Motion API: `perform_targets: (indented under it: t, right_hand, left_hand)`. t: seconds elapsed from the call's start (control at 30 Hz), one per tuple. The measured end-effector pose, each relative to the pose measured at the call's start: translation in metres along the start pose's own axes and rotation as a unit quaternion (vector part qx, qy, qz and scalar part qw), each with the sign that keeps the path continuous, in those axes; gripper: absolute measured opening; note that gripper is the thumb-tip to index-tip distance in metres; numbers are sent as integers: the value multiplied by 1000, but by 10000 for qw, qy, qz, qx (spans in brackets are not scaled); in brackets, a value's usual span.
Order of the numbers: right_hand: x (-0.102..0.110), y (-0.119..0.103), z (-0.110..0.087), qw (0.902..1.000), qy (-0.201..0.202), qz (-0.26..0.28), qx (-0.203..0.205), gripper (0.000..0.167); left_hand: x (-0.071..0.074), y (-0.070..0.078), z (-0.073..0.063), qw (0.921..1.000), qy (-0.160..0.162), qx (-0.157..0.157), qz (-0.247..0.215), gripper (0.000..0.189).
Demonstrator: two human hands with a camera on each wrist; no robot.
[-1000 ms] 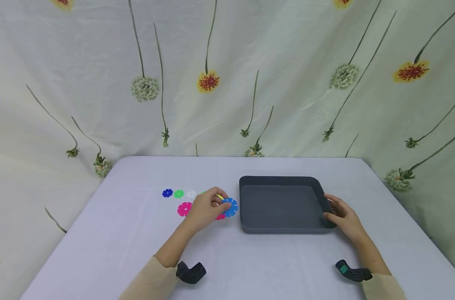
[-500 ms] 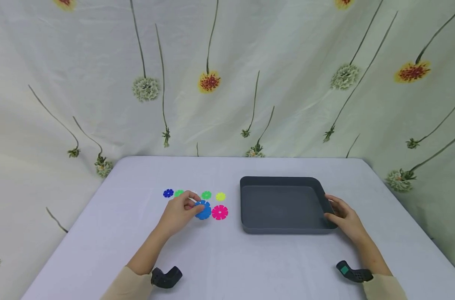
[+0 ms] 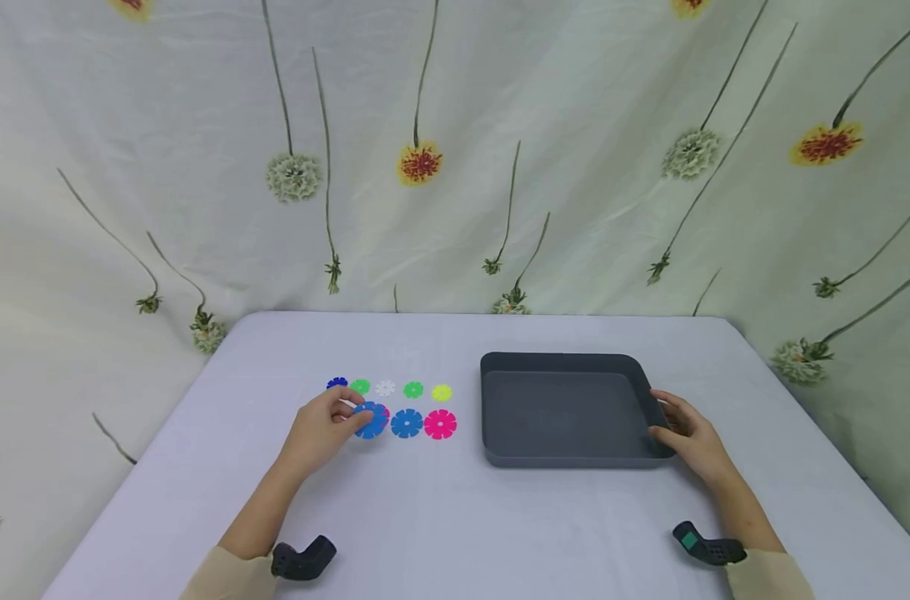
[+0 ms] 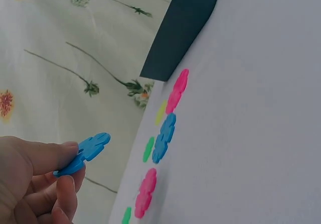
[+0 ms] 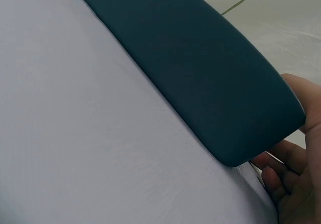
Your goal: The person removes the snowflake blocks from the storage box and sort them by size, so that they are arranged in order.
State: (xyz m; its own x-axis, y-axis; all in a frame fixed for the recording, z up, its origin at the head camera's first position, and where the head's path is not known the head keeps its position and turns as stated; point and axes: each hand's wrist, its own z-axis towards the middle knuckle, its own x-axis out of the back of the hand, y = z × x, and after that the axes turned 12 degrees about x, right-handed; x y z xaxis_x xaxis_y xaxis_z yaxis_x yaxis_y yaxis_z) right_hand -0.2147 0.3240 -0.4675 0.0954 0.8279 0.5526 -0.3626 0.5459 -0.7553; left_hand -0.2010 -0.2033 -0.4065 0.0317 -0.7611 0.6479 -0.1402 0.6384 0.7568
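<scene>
My left hand (image 3: 318,432) pinches a blue notched plastic disc (image 4: 91,148) between thumb and fingers, raised over the left end of the front row of discs. Partly behind it in the head view lies a pink disc (image 3: 384,414). To its right on the table are a second blue disc (image 3: 407,423) and another pink disc (image 3: 440,424). My right hand (image 3: 691,440) grips the right side of a dark grey tray (image 3: 567,408), thumb at the rim and fingers curled outside the wall.
A back row of smaller discs has dark blue (image 3: 337,382), green (image 3: 360,386), white (image 3: 385,388), another green (image 3: 413,389) and yellow (image 3: 442,392). A white cloth covers the table (image 3: 485,533). Behind hangs a flower-print curtain (image 3: 575,100).
My left hand has moved left from beside the tray along the front row. One blue disc now lies between the pink ones, and the hand still holds a blue disc. The right hand stays put.
</scene>
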Motion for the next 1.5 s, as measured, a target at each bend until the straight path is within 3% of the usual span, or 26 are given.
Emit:
perform_targets:
  t: [0.3,0.77,1.07,1.5]
  right_hand:
    - [-1,0,-1,9999,38,88,39,58]
    - [-1,1,-1,10000,5,80,-42,58]
    - [1,0,0,9998,37,165,114,57]
    - [3,2,-1,9997,-24,143,173,56]
  left_hand:
    - [14,-20,9,9993,129,304,179,35]
    - [13,-45,31,9963,448,544,494,31]
    - [8,-53,39,9926,808,447,788,29]
    - [1,-62,43,9880,1063,330,1074,29]
